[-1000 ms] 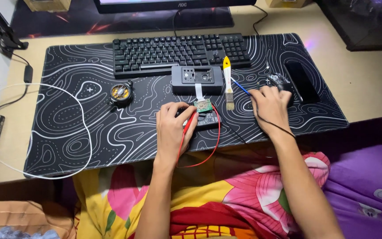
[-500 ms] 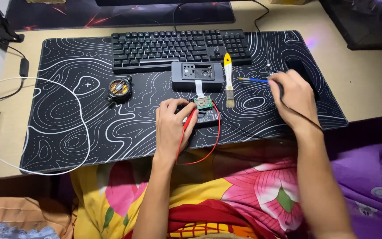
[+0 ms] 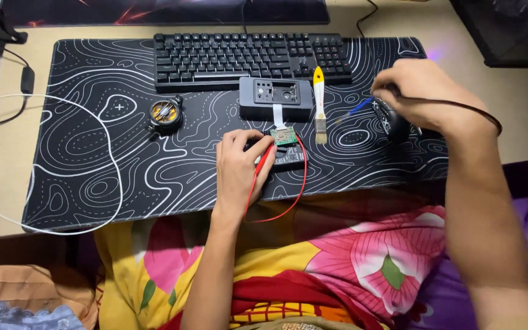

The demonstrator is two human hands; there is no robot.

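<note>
My left hand (image 3: pixel 239 166) rests on the black desk mat (image 3: pixel 111 165) and holds a red probe (image 3: pixel 261 164) whose tip meets a small green circuit board (image 3: pixel 284 136). That board lies on a dark device (image 3: pixel 288 157) and joins a grey opened case (image 3: pixel 276 98) by a white ribbon cable. A red wire (image 3: pixel 288 205) loops off the mat's front edge. My right hand (image 3: pixel 426 95) is closed over a black object (image 3: pixel 391 120) at the mat's right, with a black wire (image 3: pixel 459 107) running across the wrist.
A black keyboard (image 3: pixel 252 56) lies at the back of the mat. A yellow-handled brush (image 3: pixel 319 104) lies beside the grey case, a blue-handled tool (image 3: pixel 357 109) near it. A round brass-coloured part (image 3: pixel 165 114) sits left. A white cable (image 3: pixel 111 177) loops across the left side.
My right hand moved right and away from me, to the black object at the mat's right. The left hand stayed on the board with the red probe. The view moved closer.
</note>
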